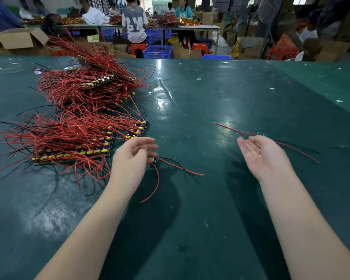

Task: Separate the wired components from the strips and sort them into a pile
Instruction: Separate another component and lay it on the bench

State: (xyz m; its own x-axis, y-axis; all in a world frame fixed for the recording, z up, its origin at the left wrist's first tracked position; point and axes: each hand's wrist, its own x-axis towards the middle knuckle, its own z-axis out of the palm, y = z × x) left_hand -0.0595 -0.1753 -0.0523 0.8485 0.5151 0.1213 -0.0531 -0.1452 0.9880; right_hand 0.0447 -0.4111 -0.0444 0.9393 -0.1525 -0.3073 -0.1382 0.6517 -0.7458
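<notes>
- On the far left of the green table [210, 229] lies a big heap of strips [85, 122], full of red and black wires.
- The near strips in the heap carry small yellow and blue parts in rows [73, 153].
- A far strip [101, 80] sits tilted on top of the heap.
- The left hand [132, 156] is just right of the heap, a bit above the table.
- Its fingers [148, 147] are loosely curled. A small part with wires [178, 167] sits at the fingertips. I cannot tell if the hand pinches it or only touches it.
- Red and black wires from that part trail to the right and toward the near side.
- The right hand [261, 154] is well apart from the left one, palm up, fingers spread and relaxed. It holds nothing.
- Just behind the right hand lies another small green part with red and black wires [262, 134] on the table.
- Far away, past the table, people sit at other tables with blue crates [158, 51] and cardboard boxes [16, 40].
</notes>
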